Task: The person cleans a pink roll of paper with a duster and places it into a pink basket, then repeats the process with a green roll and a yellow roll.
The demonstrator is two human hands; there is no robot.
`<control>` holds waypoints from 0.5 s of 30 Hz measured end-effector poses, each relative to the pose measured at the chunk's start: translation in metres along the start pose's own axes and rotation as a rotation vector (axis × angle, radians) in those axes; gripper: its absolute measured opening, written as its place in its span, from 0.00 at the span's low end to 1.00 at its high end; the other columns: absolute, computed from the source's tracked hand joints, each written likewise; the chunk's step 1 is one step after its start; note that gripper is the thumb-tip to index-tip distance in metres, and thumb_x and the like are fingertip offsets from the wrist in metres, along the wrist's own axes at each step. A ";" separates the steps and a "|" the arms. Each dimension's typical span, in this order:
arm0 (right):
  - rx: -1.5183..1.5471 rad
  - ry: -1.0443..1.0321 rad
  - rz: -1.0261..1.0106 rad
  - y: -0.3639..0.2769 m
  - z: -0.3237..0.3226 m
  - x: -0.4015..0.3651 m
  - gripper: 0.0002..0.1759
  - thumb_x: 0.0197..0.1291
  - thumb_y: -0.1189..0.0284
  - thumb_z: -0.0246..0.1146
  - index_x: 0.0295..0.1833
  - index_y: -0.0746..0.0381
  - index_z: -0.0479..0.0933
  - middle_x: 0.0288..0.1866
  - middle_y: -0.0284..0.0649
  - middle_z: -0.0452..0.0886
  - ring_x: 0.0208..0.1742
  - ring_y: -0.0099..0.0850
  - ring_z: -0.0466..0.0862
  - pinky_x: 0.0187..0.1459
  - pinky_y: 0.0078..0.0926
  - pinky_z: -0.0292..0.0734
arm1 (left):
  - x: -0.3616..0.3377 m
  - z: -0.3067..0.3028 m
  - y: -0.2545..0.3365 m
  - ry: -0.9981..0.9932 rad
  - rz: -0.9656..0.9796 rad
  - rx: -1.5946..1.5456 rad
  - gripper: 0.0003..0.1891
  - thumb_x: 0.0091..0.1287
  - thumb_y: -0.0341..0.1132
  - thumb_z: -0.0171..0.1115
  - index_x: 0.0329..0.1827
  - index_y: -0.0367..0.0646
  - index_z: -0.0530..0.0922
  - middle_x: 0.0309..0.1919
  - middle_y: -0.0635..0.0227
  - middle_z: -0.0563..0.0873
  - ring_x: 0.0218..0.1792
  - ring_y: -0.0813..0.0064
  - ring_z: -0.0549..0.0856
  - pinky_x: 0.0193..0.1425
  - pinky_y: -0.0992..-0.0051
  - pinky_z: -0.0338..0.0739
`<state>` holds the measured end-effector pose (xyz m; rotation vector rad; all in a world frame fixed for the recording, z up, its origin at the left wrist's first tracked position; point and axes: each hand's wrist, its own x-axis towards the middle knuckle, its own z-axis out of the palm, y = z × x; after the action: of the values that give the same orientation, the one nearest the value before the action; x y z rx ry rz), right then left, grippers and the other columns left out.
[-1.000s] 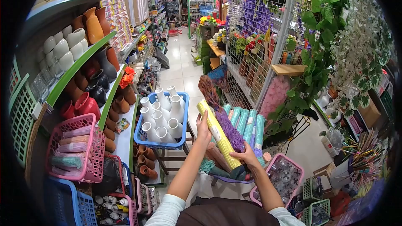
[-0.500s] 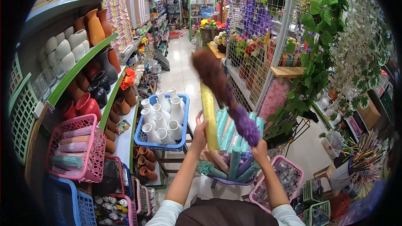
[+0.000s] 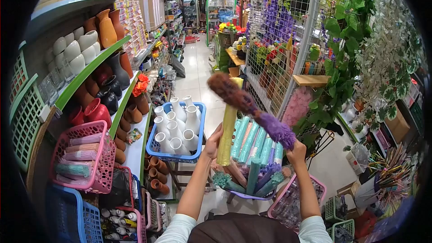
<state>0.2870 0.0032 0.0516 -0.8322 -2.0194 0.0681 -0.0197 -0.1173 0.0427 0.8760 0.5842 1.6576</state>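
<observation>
My left hand point(image 3: 214, 143) is closed round the lower part of a long yellow wrapped bundle point(image 3: 227, 128), held upright. My right hand point(image 3: 296, 154) grips the purple end of a long bundle, brown at its far end point(image 3: 245, 104); it slants up to the left and passes by the yellow bundle's upper part. Below both hands a purple-rimmed basket point(image 3: 250, 196) holds several teal, pink and purple bundles point(image 3: 253, 176), most in clear wrapping.
At the left, a blue basket point(image 3: 200, 130) of white vases stands by shelves point(image 3: 101, 74) with pots and a pink basket point(image 3: 105, 171). A wire grid point(image 3: 274, 76) with flowers rises at the right, above another pink basket point(image 3: 322, 189). A tiled aisle point(image 3: 193, 69) runs ahead.
My right hand has moved right and slightly up, and its purple and brown bundle has swung to a flatter slant. The yellow bundle has shifted slightly right.
</observation>
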 end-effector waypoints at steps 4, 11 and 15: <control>-0.010 -0.260 -0.213 0.009 -0.014 -0.008 0.13 0.42 0.62 0.66 0.30 0.59 0.78 0.25 0.45 0.78 0.27 0.46 0.79 0.28 0.38 0.73 | 0.007 -0.044 0.006 -0.059 -0.141 -0.207 0.29 0.68 0.57 0.44 0.61 0.43 0.67 0.46 0.62 0.79 0.46 0.66 0.81 0.45 0.63 0.81; 0.009 -0.012 -0.056 0.021 0.005 0.003 0.15 0.47 0.59 0.64 0.30 0.61 0.78 0.23 0.48 0.77 0.25 0.48 0.78 0.26 0.38 0.72 | 0.011 -0.018 0.010 0.049 0.025 0.003 0.24 0.71 0.51 0.45 0.64 0.47 0.65 0.46 0.66 0.78 0.45 0.70 0.80 0.48 0.67 0.78; -0.015 -0.015 0.047 0.018 0.004 0.014 0.16 0.48 0.59 0.65 0.31 0.63 0.78 0.23 0.50 0.77 0.26 0.51 0.78 0.27 0.38 0.72 | 0.016 -0.022 0.008 0.031 -0.022 -0.139 0.25 0.71 0.55 0.43 0.58 0.44 0.69 0.46 0.64 0.78 0.43 0.69 0.81 0.42 0.70 0.80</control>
<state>0.2891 0.0262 0.0530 -0.8908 -2.0168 0.0866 -0.0438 -0.1021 0.0392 0.7417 0.4915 1.6731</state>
